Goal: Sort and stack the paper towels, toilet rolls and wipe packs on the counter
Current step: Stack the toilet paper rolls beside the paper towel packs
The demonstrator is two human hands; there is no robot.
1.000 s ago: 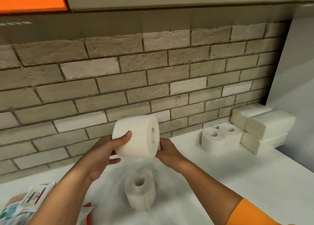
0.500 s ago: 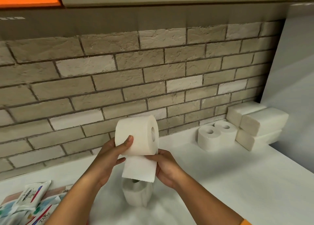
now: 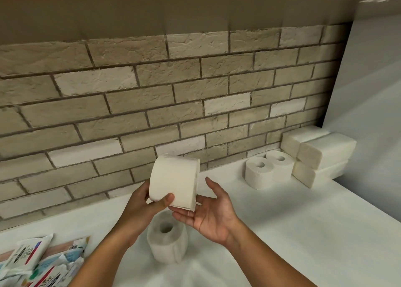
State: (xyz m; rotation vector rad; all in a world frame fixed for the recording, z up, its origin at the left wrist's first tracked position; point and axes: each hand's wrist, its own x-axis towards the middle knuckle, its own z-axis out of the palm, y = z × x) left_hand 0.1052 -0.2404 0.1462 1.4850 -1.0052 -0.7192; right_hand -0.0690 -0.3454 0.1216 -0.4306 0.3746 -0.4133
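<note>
Above the smooth white counter [image 3: 303,232], the left hand [image 3: 143,206] grips a toilet roll [image 3: 174,179], thumb across its near face and fingers behind it. This roll is a short, fat cylinder of soft matte paper held on its side, with its curved wall towards the camera and a thin sheet edge at its lower right. The right hand [image 3: 208,215] lies palm up with straight fingers just under that edge and its thumb raised clear; it grasps nothing, and I cannot tell whether the fingertips touch the paper.

Directly below the hands a second roll [image 3: 167,241] stands on end, its dark core hole facing up. Near the back right corner two more rolls [image 3: 259,172] stand upright, touching each other. Just beside them are blocky rectangular paper towel packs [image 3: 325,150], stacked against the pale side panel [image 3: 373,113]. Glossy printed wipe packs [image 3: 28,256] lie in a loose heap at the lower left. The wall [image 3: 152,102] behind is rough, textured brick in beige and off-white with dark grout lines.

Half a second ago a loose sheet hung down from the held roll, pinched by the right hand. Now that sheet lies back against the roll and the right hand has let go and turned palm up. The roll's core hole, visible before, is now turned out of sight. The standing rolls and packs have not moved.
</note>
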